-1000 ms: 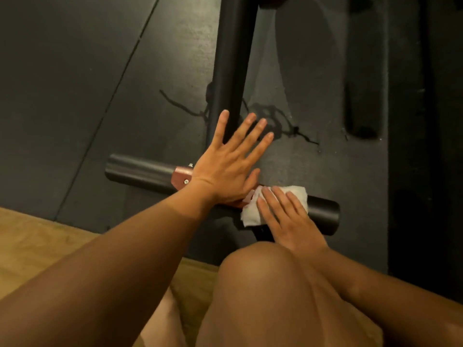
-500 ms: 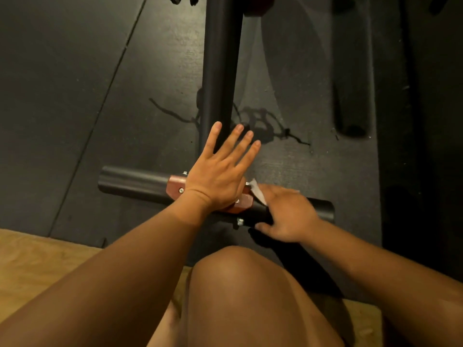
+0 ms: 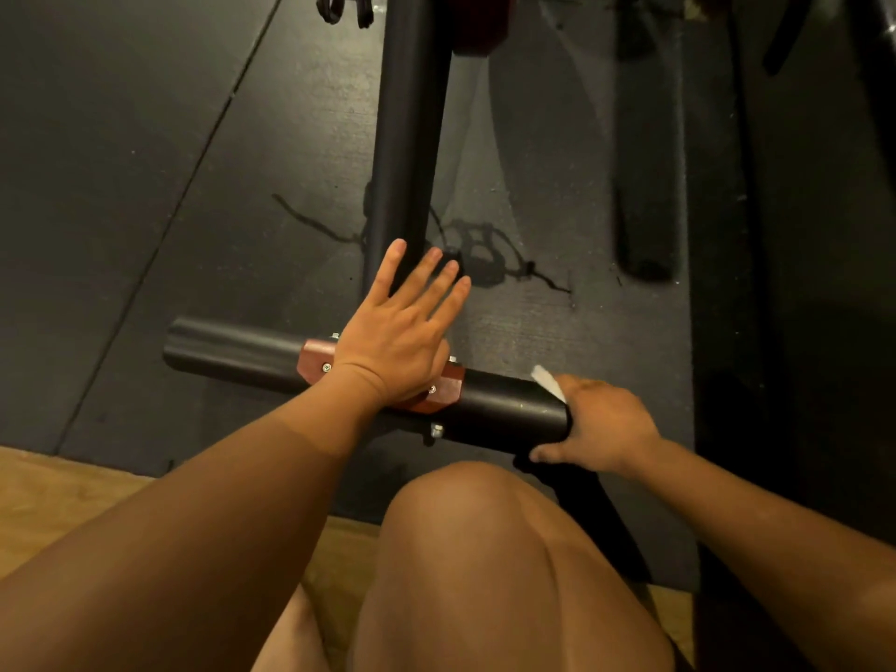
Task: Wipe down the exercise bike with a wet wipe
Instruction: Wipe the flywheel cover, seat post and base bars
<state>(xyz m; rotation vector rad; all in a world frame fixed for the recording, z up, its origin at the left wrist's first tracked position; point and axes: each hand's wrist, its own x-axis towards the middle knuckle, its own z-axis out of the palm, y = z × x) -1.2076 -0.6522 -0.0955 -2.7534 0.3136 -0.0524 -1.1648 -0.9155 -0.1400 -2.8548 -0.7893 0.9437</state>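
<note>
Both forearms are bare, with no sleeves in sight. The left hand [image 3: 397, 341] and right hand [image 3: 601, 424] show no gloves or rings. A bare knee [image 3: 485, 526] fills the lower frame; any shorts seem hidden.

Dark mat [image 3: 203, 177] filling most of the frame, seam running diagonally at upper left, bike foot bar [image 3: 504, 405] lying across centre, wood floor [image 3: 63, 497] at lower left, perhaps scuff marks mid-frame.

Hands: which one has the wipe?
The right hand, wrapped around the base bar's end with the wipe; the left hand rests flat and empty.
</note>
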